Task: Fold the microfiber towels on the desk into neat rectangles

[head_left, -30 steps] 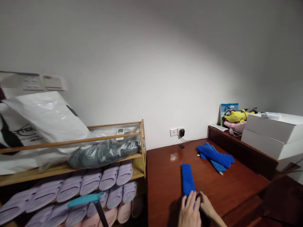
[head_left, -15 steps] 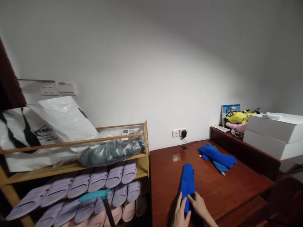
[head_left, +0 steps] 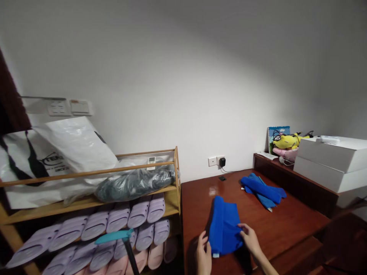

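Observation:
A blue cloth (head_left: 224, 227), like a small towel, lies partly folded on the reddish-brown wooden table (head_left: 197, 206). A folded strip runs along its left side, and a white tag shows at its near edge. With thumb and fingers, my right hand (head_left: 250, 237) pinches the cloth's right edge. My left hand (head_left: 203, 250) is at the lower left edge, its fingers apart; whether they touch the cloth is hard to make out. Farther back on the table, a rolled blue cloth (head_left: 262, 190) lies across a darker blue one (head_left: 266, 203).
To the left stands a wooden shoe rack (head_left: 169, 206) with rows of slippers (head_left: 94, 225) and bags on top. A teal-headed tool (head_left: 114, 236) sticks up before it. White boxes (head_left: 329, 168) and a yellow plush toy (head_left: 286, 141) sit on the raised ledge at right.
The narrow folded cloth has been spread wider towards the right. My right hand has moved right with its edge, and my left hand has shifted left, off the top of the cloth.

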`<state>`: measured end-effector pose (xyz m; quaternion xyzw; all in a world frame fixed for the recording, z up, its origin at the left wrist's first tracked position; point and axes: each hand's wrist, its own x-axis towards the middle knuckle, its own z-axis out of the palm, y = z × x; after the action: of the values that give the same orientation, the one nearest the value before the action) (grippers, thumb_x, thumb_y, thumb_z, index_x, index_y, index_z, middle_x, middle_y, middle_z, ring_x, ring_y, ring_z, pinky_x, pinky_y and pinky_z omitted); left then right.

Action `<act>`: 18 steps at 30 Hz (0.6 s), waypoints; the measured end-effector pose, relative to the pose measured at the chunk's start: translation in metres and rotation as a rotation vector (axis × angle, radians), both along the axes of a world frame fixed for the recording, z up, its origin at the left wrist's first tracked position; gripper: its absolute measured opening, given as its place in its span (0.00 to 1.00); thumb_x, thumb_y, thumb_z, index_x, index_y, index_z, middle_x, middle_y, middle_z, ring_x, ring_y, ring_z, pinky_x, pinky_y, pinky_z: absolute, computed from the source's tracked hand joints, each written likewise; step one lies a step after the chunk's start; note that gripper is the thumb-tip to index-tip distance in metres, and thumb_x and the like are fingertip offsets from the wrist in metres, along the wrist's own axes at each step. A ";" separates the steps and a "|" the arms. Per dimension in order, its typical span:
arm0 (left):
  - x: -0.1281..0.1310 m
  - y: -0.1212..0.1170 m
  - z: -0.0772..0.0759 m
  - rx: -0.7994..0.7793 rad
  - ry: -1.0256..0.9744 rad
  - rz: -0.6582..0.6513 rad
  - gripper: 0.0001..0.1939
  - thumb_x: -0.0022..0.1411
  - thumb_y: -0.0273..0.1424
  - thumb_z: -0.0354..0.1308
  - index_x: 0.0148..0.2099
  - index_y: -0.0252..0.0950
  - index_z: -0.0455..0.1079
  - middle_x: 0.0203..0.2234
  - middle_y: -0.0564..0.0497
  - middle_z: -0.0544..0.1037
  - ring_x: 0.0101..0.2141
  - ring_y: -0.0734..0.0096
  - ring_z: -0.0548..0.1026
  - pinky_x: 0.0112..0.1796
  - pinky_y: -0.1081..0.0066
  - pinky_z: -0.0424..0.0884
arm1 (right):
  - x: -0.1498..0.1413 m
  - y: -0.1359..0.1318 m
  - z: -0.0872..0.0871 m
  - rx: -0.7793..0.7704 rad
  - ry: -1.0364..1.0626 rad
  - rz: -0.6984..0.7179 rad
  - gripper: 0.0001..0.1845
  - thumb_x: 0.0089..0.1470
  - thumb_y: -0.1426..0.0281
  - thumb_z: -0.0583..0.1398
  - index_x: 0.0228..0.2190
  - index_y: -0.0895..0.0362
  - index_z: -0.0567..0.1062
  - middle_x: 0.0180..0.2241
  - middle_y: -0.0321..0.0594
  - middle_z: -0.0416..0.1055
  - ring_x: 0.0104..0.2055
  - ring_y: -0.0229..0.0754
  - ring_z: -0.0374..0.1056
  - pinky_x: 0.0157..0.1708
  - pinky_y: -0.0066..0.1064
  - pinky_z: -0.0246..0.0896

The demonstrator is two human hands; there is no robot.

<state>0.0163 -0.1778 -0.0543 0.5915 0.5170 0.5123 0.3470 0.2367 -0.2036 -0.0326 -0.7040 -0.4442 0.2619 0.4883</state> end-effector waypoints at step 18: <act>0.087 -0.036 0.062 0.234 0.561 -0.513 0.25 0.57 0.24 0.40 0.54 0.43 0.66 0.59 0.54 0.63 0.59 0.68 0.57 0.59 0.65 0.53 | 0.049 -0.020 -0.029 -0.078 -0.753 0.011 0.27 0.47 0.70 0.51 0.50 0.58 0.69 0.52 0.51 0.67 0.54 0.52 0.63 0.51 0.41 0.60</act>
<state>0.1034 -0.2134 0.0074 0.8539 0.3653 0.2830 0.2394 0.2855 -0.2240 -0.0615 -0.7666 -0.5861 0.0040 0.2622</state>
